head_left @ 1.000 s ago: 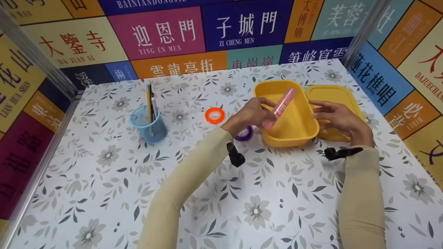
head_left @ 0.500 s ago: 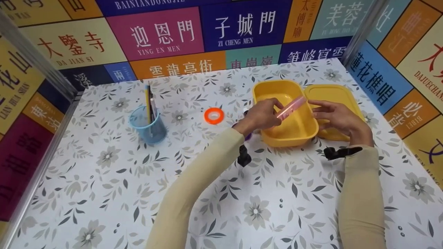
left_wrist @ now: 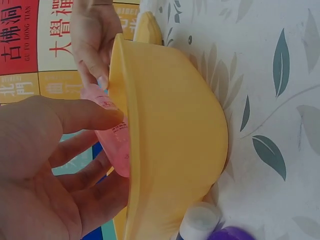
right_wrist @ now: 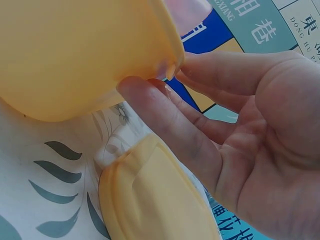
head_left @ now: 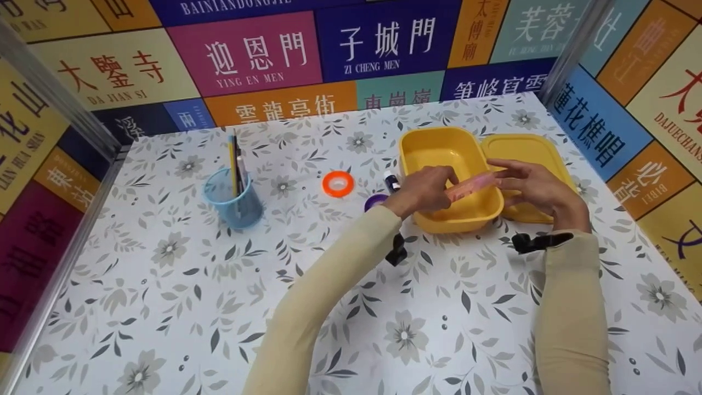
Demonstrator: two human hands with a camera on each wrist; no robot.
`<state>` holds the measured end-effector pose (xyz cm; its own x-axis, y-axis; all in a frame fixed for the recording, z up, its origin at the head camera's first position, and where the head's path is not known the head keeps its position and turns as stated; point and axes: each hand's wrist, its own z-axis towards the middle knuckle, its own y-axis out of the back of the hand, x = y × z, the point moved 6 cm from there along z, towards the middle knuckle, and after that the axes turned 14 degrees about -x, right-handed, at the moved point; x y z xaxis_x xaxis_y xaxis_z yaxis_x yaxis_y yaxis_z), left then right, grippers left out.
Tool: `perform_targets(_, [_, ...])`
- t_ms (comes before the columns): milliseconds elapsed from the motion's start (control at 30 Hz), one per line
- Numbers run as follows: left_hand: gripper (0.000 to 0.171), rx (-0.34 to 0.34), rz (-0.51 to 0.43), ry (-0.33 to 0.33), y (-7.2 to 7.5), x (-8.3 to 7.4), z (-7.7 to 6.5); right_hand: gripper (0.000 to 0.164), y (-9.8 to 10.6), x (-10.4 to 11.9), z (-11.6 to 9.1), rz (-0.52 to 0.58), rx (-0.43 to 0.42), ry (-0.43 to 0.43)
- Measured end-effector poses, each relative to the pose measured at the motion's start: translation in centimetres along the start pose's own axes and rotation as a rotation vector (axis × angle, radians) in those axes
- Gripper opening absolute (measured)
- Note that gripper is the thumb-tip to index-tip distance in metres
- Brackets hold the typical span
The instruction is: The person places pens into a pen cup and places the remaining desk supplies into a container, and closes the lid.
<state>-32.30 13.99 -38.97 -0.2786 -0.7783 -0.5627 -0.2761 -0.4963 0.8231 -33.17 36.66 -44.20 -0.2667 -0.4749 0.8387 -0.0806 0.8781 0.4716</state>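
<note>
My left hand [head_left: 430, 189] reaches over the near left part of an open yellow box [head_left: 425, 141]. Thumb and fingers pinch one end of a translucent pink tube [head_left: 473, 186], which lies slanted across the opening with its far end close to the right rim. In the left wrist view, small print shows on the pink tube [left_wrist: 115, 117], and the box wall hides part of it. My right hand [head_left: 529, 181] holds the box at its right side. In the right wrist view, its fingertips [right_wrist: 135, 87] lie at the rim and outer wall.
A yellow lid [head_left: 521, 145] lies right of the box, partly under my right hand. Left of the box are a dark tube with a white end [head_left: 391, 180], a purple ring [head_left: 375, 202] and an orange ring [head_left: 338, 184]. A blue cup [head_left: 236, 206] holds several pens and pencils.
My left hand has moved right and a little toward me with the pink tube. The tube has swung from steep to flatter, its far end now by the right rim. The right hand has stayed put.
</note>
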Motion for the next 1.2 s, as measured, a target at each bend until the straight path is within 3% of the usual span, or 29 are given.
perform_targets(133, [0.038,0.009,0.084,-0.026,-0.7,-0.1,0.2,0.061,0.1,0.0,0.1,0.005,0.001,-0.003])
perform_targets(300, [0.035,0.006,0.210,-0.114,-1.6,-0.4,0.5,0.061,0.1,0.0,0.1,-0.011,0.002,0.004])
perform_targets(467, [0.030,-0.004,0.264,-0.151,-2.0,-0.4,0.7,0.061,0.1,0.1,-0.1,-0.032,-0.007,0.018])
perform_targets(700, [0.027,0.048,0.332,-0.208,-2.5,-0.8,0.3,0.060,0.2,0.1,-0.1,-0.029,-0.002,0.033])
perform_targets(867, [0.028,0.060,0.347,-0.216,-2.6,-0.8,-0.2,0.061,0.2,0.3,0.0,-0.019,-0.004,0.036])
perform_targets(967, [0.027,0.069,0.333,-0.186,-2.7,-0.8,-0.3,0.061,0.2,0.2,0.0,-0.014,-0.003,0.019])
perform_targets(1200, [0.031,0.064,0.237,-0.135,-2.2,-1.1,0.1,0.060,0.1,0.1,-0.1,-0.028,0.006,0.004])
